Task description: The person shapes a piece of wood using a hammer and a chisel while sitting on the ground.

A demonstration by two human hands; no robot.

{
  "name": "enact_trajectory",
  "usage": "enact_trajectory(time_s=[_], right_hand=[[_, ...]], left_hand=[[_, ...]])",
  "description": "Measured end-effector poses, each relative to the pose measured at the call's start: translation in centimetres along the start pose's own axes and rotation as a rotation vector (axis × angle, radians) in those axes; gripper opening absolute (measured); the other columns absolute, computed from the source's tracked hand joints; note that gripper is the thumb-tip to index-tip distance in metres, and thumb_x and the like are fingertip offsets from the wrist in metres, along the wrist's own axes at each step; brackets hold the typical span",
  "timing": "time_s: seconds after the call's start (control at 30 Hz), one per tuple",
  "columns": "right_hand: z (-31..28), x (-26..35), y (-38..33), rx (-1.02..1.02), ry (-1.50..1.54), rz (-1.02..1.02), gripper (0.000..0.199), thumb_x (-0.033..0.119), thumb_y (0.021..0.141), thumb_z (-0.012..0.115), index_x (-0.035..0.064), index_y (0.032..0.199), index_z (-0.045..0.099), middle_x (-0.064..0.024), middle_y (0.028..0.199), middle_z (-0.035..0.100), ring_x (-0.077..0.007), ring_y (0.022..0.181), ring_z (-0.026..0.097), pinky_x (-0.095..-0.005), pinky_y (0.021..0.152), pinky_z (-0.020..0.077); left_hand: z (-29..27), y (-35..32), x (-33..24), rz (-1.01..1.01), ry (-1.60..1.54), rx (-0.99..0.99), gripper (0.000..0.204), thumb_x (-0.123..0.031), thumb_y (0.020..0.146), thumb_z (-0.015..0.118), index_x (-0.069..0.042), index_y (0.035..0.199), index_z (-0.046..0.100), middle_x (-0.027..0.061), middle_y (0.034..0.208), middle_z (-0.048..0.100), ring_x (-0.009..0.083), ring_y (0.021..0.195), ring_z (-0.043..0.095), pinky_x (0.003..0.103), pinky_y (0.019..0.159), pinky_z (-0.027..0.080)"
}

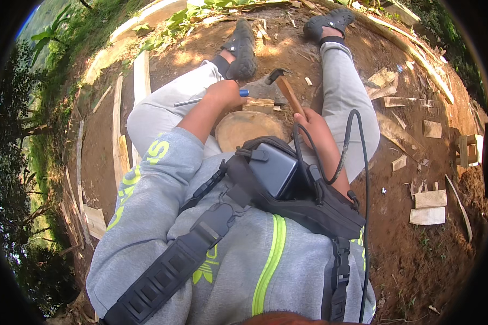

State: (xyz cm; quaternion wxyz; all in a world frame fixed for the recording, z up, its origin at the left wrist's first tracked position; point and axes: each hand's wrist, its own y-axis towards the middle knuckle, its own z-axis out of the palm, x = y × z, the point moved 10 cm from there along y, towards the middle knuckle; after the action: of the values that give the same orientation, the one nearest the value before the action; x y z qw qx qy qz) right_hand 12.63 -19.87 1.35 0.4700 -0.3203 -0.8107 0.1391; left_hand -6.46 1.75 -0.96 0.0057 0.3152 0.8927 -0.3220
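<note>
On stump (244, 130) between knees | left hand (226, 93) grips chisel (200, 100) at wood block (259, 104) | right hand (309, 123) grips hammer (285, 86) | striking step; next needs a square blow.

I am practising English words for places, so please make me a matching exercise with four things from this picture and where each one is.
Things:
1. hammer
2. chisel with blue handle
3. round wood block
4. flat wood offcuts

Places:
A. on the bare soil at the person's right
B. in the right hand
C. between the person's legs, in front of the body
D. in the left hand

Pairs: 1-B, 2-D, 3-C, 4-A
</note>
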Motion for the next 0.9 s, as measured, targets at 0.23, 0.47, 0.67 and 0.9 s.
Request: enact_trajectory(time_s=[0.23, 0.47, 0.67, 0.9], right_hand=[[-0.6, 0.8, -0.3, -0.008, -0.029, -0.016, 0.042, 0.033, 0.103, 0.059, -0.0022, 0.124, 0.068, -0.0283, 0.1, 0.072, -0.0422, 0.098, 0.072, -0.0463, 0.087, 0.0532], [-0.5, 0.6, -0.1, -0.014, -0.005, -0.075, 0.041, 0.033, 0.104, 0.059, -0.0019, 0.123, 0.068, -0.0265, 0.098, 0.072, -0.0424, 0.097, 0.071, -0.0472, 0.085, 0.0532], [-1.1, 0.8, -0.3, -0.087, 0.02, -0.147, 0.037, 0.03, 0.105, 0.06, -0.0045, 0.116, 0.068, -0.0178, 0.086, 0.068, -0.0284, 0.082, 0.066, -0.0413, 0.079, 0.0513], [-1.5, 1.1, -0.8, -0.021, 0.122, -0.025, 0.041, 0.033, 0.104, 0.063, -0.005, 0.12, 0.068, -0.0289, 0.108, 0.073, -0.043, 0.107, 0.07, -0.0476, 0.092, 0.0518]], left_hand=[[2.2, 0.8, -0.1, -0.009, -0.106, 0.028, 0.069, -0.063, 0.079, 0.079, 0.003, 0.098, 0.079, 0.024, 0.106, 0.077, 0.0399, 0.099, 0.074, 0.044, 0.089, 0.059], [-0.5, -1.9, -4.0, 0.069, 0.054, -0.07, 0.067, -0.065, 0.078, 0.082, -0.001, 0.097, 0.078, 0.0193, 0.09, 0.076, 0.0375, 0.091, 0.075, 0.047, 0.081, 0.058], [-2.1, -3.8, -6.6, 0.17, -0.044, -0.228, 0.05, -0.055, 0.079, 0.084, -0.009, 0.096, 0.08, 0.0141, 0.097, 0.077, 0.0353, 0.095, 0.074, 0.047, 0.082, 0.059], [-2.2, -3.5, -8.8, 0.268, -0.098, -0.294, 0.049, -0.038, 0.078, 0.088, -0.016, 0.12, 0.075, 0.0099, 0.114, 0.07, 0.0335, 0.106, 0.07, 0.045, 0.088, 0.057]])
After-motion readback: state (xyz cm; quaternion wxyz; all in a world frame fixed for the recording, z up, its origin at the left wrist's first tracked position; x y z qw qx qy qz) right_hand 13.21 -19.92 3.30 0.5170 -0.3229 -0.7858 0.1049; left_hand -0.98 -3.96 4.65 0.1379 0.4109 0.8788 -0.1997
